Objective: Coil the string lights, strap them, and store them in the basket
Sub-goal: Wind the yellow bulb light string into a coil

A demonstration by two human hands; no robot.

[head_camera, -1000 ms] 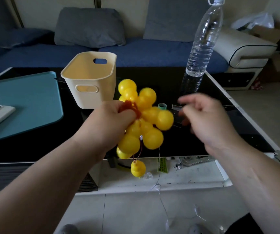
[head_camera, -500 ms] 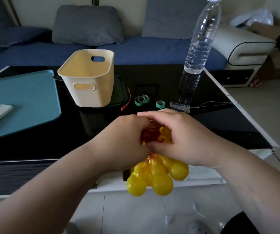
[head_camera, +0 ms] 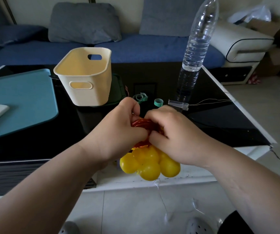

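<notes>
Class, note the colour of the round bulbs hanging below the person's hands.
The string lights have yellow bulbs, clearest in the head view.

right hand joins string lights, now lowered

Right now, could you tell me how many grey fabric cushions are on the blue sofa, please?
2. One grey cushion leans behind the cream plastic basket; the other is further right, beside the clear plastic water bottle's neck. Others may sit outside the frame.
</notes>
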